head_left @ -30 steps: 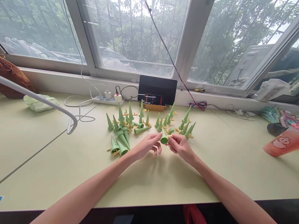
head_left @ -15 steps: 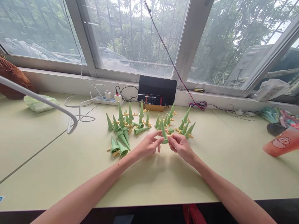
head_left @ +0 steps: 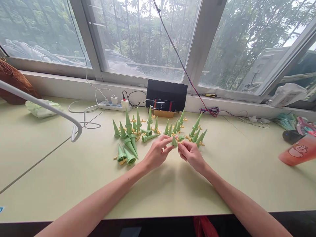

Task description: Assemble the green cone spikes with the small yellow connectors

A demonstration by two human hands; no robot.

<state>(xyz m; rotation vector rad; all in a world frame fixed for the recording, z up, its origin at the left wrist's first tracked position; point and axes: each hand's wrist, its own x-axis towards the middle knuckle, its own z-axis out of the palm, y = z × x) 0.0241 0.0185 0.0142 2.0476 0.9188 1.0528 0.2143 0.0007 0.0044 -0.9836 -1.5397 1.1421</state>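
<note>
Between my two hands is a green plastic plant watering spike (head_left: 174,142), seen foreshortened, with a yellow valve stem (head_left: 180,142) sticking out on its right. My left hand (head_left: 157,152) pinches the green spike between thumb and fingers from the left. On the other side, my right hand (head_left: 190,153) has its thumb and index finger closed on the yellow stem; its other fingers are curled. Just beyond my hands stand more spikes (head_left: 196,122) with yellow valves. Several spikes lie on their sides to the left, including one with its hollow end (head_left: 130,160) facing me.
A tablet (head_left: 166,93) with a phone (head_left: 163,105) before it leans on a cardboard stand at the back. Behind the spikes lies a power strip (head_left: 115,106) with cables. A white curved bar (head_left: 44,106) crosses the left; a red drink cup (head_left: 297,150) is at right.
The spike in my hands has tipped from upright to a foreshortened angle. My left fingers have closed in on it, while my right hand stays nearly in place on the yellow stem.
</note>
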